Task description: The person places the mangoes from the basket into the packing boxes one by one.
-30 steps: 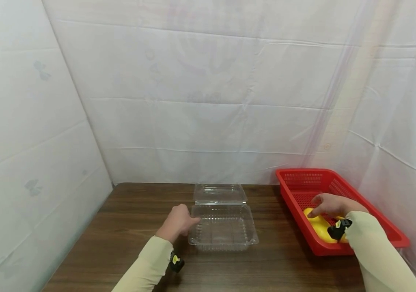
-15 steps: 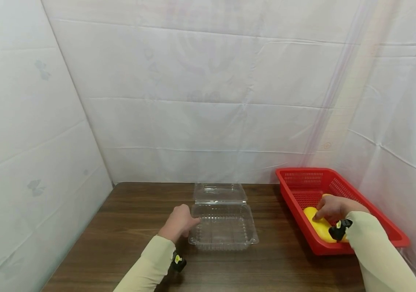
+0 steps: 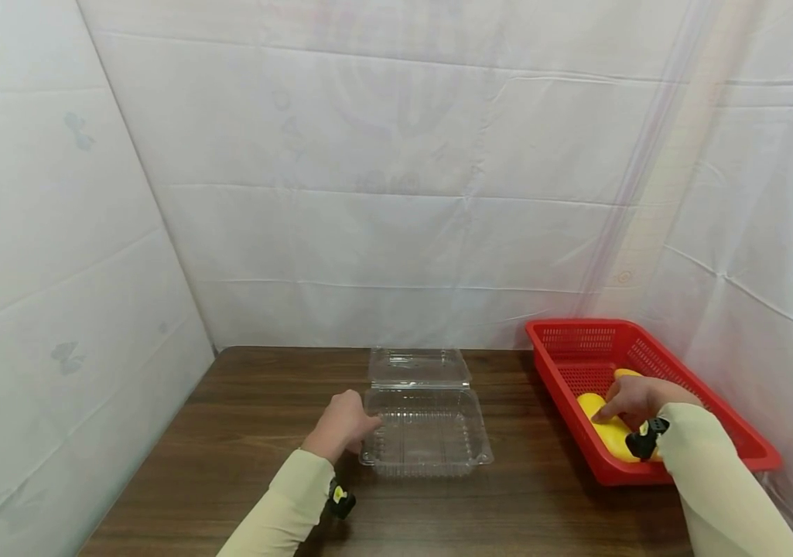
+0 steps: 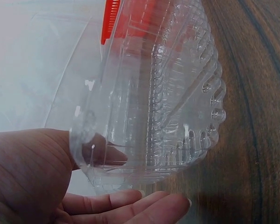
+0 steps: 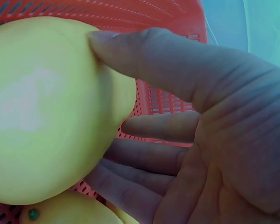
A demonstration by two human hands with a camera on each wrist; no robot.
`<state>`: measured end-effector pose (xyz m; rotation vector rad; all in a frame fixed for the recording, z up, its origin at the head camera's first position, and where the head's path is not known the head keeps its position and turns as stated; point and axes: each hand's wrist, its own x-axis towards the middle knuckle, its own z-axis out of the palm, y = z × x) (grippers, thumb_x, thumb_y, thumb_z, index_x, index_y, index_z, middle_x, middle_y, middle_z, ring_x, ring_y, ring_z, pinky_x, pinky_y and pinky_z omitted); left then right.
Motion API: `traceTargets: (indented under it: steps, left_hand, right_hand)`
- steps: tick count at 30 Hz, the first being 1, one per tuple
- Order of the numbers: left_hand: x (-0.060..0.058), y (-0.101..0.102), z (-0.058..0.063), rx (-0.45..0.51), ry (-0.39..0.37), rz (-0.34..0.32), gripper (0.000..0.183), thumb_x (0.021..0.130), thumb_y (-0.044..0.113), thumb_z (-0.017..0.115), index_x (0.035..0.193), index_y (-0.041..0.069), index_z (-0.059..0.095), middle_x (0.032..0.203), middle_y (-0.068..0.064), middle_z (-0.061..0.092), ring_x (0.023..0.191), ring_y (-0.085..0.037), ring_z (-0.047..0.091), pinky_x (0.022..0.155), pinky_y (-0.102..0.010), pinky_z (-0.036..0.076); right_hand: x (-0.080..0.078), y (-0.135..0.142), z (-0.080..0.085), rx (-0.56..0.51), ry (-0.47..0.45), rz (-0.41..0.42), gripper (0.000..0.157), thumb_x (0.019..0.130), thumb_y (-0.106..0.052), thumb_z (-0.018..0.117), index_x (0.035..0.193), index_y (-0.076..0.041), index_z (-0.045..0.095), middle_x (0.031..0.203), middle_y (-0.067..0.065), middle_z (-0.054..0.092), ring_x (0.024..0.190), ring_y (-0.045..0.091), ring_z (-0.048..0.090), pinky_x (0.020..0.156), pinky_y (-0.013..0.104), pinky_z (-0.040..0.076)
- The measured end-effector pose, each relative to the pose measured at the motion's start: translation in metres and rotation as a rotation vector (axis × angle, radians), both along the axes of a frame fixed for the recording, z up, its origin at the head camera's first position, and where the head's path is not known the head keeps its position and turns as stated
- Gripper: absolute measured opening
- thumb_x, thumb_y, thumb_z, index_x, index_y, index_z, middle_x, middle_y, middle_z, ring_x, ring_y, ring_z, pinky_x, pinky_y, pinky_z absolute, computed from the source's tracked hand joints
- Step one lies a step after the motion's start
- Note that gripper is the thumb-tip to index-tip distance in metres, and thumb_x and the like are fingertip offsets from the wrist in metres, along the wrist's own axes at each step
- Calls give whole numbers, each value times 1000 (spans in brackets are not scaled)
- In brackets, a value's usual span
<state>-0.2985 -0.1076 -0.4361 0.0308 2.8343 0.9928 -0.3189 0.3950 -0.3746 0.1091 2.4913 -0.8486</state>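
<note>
The left hand [image 3: 342,424] pinches a clear plastic box [image 3: 431,441], already open, left of the red perforated plastic basket [image 3: 636,473], where the right hand [image 3: 636,396] grips a glossy, rounded yellow fruit [image 5: 46,107], not yet lifted out.

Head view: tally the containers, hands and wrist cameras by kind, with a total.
Containers: 2 (clear plastic box, red basket)
Hands: 2 (left hand, right hand)
Wrist cameras: 2 (left wrist camera, right wrist camera)
Total: 6
</note>
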Motion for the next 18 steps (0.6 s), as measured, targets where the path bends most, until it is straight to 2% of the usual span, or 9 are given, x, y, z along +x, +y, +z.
traceTargets:
  steps: [6,13,15,18]
  left_hand:
    - [0,0,-1,8,-12,6,29,93,24,72,90,-5,67,71,-10,65,53,-19,69,62,-37,60]
    - [0,1,0,21,-2,17,27,92,20,71,90,-6,65,73,-12,65,53,-19,69,59,-35,60]
    - [0,1,1,17,2,14,27,92,20,71,90,-7,65,72,-12,65,52,-18,69,58,-34,60]
    - [0,1,1,18,-1,15,27,92,19,71,90,-7,65,70,-12,64,52,-18,69,58,-35,60]
  right_hand:
    - [-1,-1,-3,48,14,17,63,81,-42,83,121,2,64,104,10,67,91,23,61,83,37,58]
    - [-3,4,-3,31,14,51,69,83,-39,83,130,5,59,114,12,64,94,21,62,89,40,60]
    - [-4,5,-3,27,14,52,68,83,-39,83,129,5,59,113,11,64,94,21,62,89,41,60]
    - [-5,6,-5,36,8,53,56,83,-40,83,118,1,67,103,8,66,90,20,62,86,37,60]
